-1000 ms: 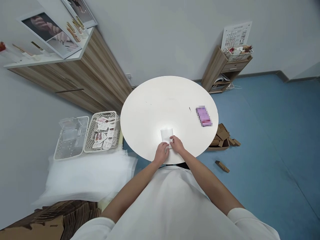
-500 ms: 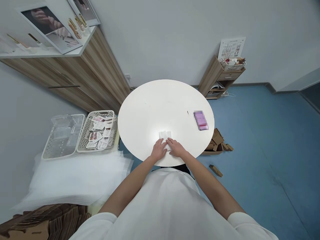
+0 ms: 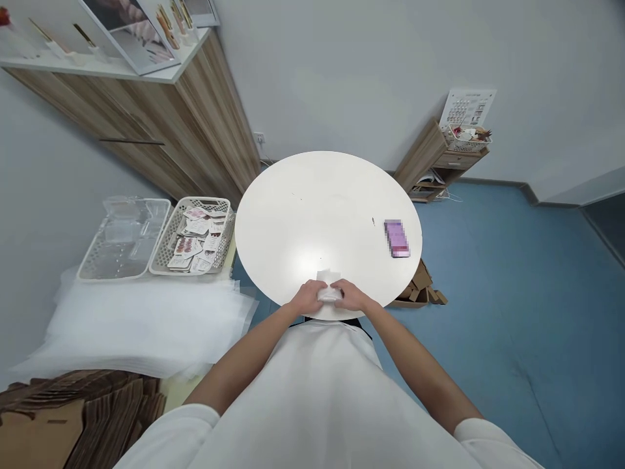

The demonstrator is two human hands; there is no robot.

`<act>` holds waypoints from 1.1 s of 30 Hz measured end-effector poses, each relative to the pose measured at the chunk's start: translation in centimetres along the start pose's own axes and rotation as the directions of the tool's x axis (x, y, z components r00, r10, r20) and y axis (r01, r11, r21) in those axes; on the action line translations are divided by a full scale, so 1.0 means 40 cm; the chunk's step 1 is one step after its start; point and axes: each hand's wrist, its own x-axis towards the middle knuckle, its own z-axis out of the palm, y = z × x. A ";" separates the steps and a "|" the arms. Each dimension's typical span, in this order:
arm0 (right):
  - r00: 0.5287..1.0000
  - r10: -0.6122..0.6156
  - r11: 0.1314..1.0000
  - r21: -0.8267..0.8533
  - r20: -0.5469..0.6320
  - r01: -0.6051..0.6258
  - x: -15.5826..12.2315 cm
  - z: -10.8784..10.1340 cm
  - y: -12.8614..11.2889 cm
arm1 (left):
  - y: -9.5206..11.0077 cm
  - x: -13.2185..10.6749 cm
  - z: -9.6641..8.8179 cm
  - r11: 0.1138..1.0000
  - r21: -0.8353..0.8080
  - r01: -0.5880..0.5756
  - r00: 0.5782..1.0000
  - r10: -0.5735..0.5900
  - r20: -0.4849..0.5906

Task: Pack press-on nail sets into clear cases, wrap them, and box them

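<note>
A small, folded white sheet (image 3: 329, 292) lies near the front edge of the round white table (image 3: 322, 189). My left hand (image 3: 307, 298) grips its left side, fingers curled over the edge. On the opposite side, my right hand (image 3: 351, 296) pinches the right edge between thumb and fingers. A loose flap of the sheet stands out on the far side, beyond the fingers. Whether something is wrapped inside cannot be made out.
A blurred purple item (image 3: 397, 238) lies at the table's right. To the left stand a basket of printed cards (image 3: 226, 218), a clear plastic box (image 3: 90, 260) and stacked translucent sheets (image 3: 146, 326). Cardboard pieces (image 3: 420, 280) sit on the floor to the right.
My hands have moved apart, from lying on top of the sheet to holding its two sides. The sheet looks folded smaller and more crumpled. The camera view has shifted slightly.
</note>
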 end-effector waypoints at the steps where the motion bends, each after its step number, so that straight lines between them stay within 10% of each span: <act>1: 1.000 0.024 1.000 0.018 0.000 -0.024 0.006 -0.010 -0.003 | 0.001 0.007 0.002 0.999 -0.031 0.013 0.999 -0.014 -0.039; 10: 0.980 0.201 0.940 0.282 -0.006 -0.191 0.068 -0.047 -0.006 | 0.011 0.057 0.006 0.905 -0.364 0.221 0.923 -0.314 -0.222; 17: 0.931 0.282 0.924 0.329 -0.233 -0.197 0.102 -0.006 0.031 | 0.006 0.074 0.027 0.860 -0.353 0.368 0.767 -0.495 -0.408; 33: 0.924 0.349 0.780 0.596 -0.160 -0.192 0.009 -0.016 0.109 | -0.002 0.027 0.016 0.672 -0.455 0.584 0.562 -0.739 -0.371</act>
